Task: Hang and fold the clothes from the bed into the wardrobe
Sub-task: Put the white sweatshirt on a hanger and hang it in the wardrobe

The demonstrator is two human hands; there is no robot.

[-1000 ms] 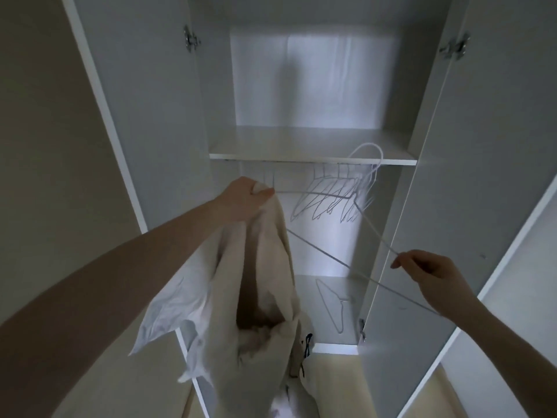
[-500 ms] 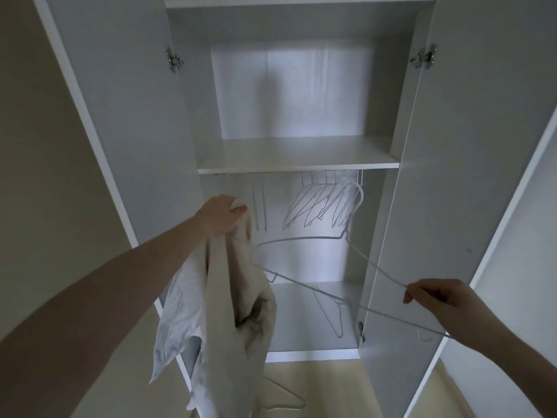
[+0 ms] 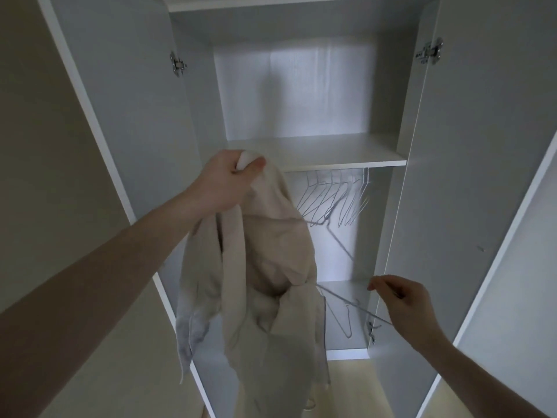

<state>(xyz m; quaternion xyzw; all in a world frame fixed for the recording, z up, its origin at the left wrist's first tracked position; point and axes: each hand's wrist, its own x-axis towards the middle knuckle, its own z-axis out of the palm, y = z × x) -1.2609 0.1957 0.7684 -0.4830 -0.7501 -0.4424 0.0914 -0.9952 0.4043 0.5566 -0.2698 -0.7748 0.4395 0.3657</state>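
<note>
The left hand [image 3: 224,184] grips a beige garment [image 3: 265,267] by its top, hanging before the open wardrobe [image 3: 313,152]; the right hand [image 3: 401,306] pinches a wire hanger [image 3: 340,298] whose far end reaches the fabric. Threading should go best if the person spreads the neck opening and feeds one hanger arm into a shoulder before tilting in the other.
</note>
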